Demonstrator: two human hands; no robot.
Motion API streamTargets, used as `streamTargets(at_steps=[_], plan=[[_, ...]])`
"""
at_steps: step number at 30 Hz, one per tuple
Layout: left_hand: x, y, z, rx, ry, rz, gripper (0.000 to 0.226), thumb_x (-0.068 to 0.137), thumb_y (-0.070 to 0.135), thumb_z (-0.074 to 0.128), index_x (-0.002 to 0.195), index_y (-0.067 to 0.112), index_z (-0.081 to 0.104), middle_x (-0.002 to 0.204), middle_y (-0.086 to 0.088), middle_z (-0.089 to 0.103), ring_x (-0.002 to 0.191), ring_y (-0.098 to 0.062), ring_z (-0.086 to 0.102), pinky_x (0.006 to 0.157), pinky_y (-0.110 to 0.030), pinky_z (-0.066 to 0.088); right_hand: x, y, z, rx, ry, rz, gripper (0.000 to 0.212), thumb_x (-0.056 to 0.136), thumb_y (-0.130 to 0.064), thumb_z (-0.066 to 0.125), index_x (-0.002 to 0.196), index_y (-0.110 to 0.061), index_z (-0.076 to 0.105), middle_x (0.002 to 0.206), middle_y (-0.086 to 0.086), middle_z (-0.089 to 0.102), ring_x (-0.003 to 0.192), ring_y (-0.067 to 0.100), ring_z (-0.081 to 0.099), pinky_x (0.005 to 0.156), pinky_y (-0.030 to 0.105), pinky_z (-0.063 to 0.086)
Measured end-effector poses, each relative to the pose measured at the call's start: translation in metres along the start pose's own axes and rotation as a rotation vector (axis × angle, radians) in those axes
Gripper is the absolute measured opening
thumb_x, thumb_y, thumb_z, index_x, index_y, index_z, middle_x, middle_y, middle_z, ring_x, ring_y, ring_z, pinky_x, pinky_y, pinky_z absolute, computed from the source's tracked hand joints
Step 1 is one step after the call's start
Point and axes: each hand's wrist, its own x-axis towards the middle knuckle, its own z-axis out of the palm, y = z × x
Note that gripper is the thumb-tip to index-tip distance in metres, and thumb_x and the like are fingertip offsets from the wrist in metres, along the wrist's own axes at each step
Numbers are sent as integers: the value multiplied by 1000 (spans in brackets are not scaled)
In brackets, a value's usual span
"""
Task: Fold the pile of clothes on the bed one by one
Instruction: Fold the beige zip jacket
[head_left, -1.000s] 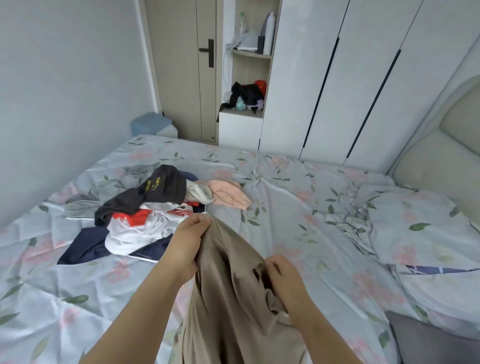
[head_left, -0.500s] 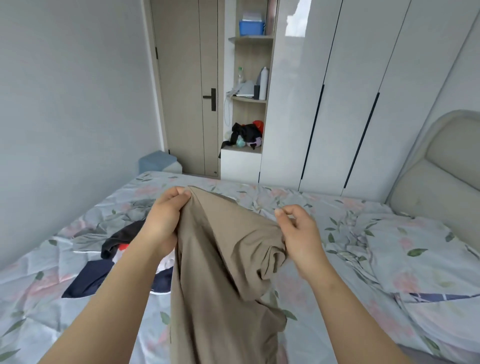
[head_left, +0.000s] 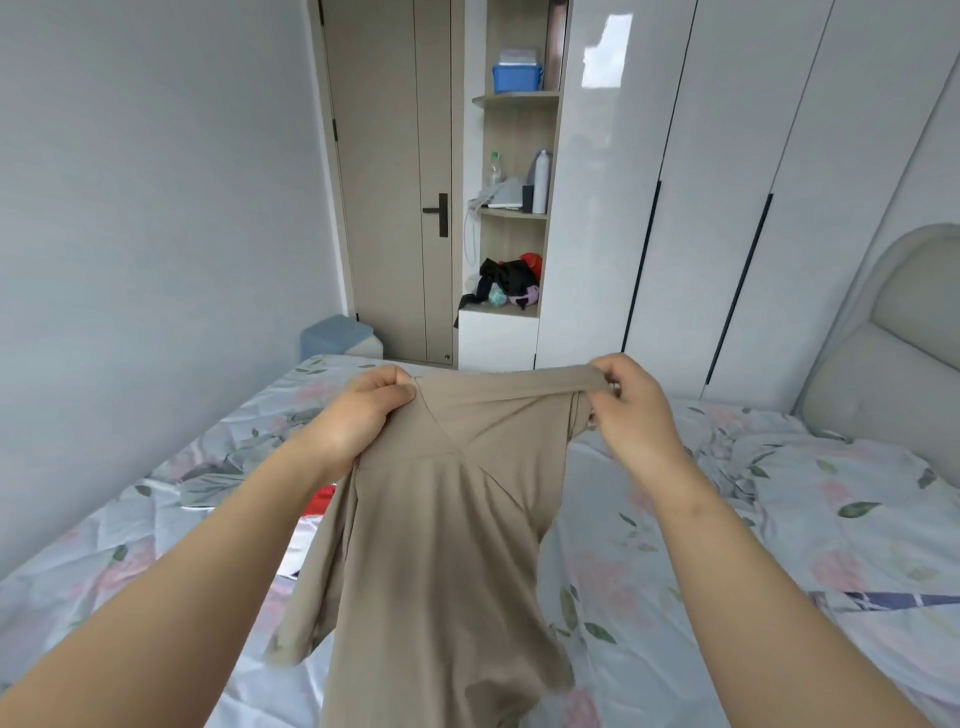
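A beige garment (head_left: 441, 545) hangs in the air above the bed (head_left: 649, 545), stretched by its top edge between both hands. My left hand (head_left: 358, 415) pinches the left corner of that edge. My right hand (head_left: 631, 400) grips the right corner, thumb over the hem. The cloth drops straight down and covers most of the clothes pile; only a red and white scrap of the pile (head_left: 311, 514) shows left of it, behind my left forearm.
The bed has a floral sheet and a pillow (head_left: 831, 499) at right, under a padded headboard (head_left: 893, 343). White wardrobe doors, an open shelf niche (head_left: 514, 218) and a door (head_left: 395, 182) stand behind. A blue-grey box (head_left: 337, 335) sits past the far corner.
Both hands have risen and spread apart, pulling the bunched beige garment open and taut along its top edge. The camera has tilted up, so the pile is now mostly hidden.
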Motion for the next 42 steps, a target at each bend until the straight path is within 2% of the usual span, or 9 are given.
streamTargets(at_steps=[6,11,16,18,22,27,34,39,42], plan=[[-9,-14,7,254,-441,-138,18,83,39,68,91,23,70,86,8,74,78,-5,69,66,-16,53,-4,2,5,-2,-48,-3,28,86,3,46,77,-21,58,73,-6,58,71,14,52,68,28,42],[-2,-14,29,-269,-212,-200,21,96,23,50,87,8,62,77,-6,70,65,-13,67,60,-22,55,-32,32,24,136,-136,158,18,91,-19,60,100,-33,54,106,-8,59,85,8,59,80,28,51],[11,5,36,-605,-28,-281,31,99,34,44,110,9,59,84,-8,70,74,-18,67,60,-28,58,-69,56,48,78,-638,322,78,79,-37,74,143,-32,31,142,-18,34,129,6,39,105,24,34],[16,13,33,-646,0,-302,43,97,41,45,127,11,53,93,-10,66,81,-21,64,69,-32,57,-78,64,57,-163,-765,278,50,84,-26,70,129,-18,52,132,-7,53,118,9,51,100,25,40],[26,19,9,-606,166,-239,39,96,42,48,126,18,54,96,-4,66,78,-15,64,61,-27,54,-69,80,48,-413,-582,221,21,97,-18,50,77,-10,48,72,1,46,71,16,46,58,27,30],[34,-13,-16,-159,376,-171,31,98,35,47,119,15,59,120,-4,61,105,-18,57,91,-31,46,-37,70,31,-96,-234,295,19,97,-12,47,80,-9,53,75,5,51,76,18,47,65,28,30],[26,-49,-9,30,208,-214,11,96,25,54,97,16,60,104,-4,65,100,-20,57,81,-27,48,-9,31,34,347,-38,342,25,96,-7,43,81,-18,60,84,4,62,78,16,55,73,29,44],[4,-75,27,527,73,-347,91,74,48,76,144,11,30,148,-9,25,137,-23,28,112,-36,28,-2,20,40,464,14,442,24,96,-4,37,81,-15,53,79,6,47,66,15,38,58,23,28],[-11,-79,56,220,-196,-244,113,66,48,80,150,18,10,148,2,24,136,-11,31,108,-31,34,-2,16,46,541,16,487,23,97,-3,36,83,-14,51,77,6,42,63,17,34,59,25,26]])
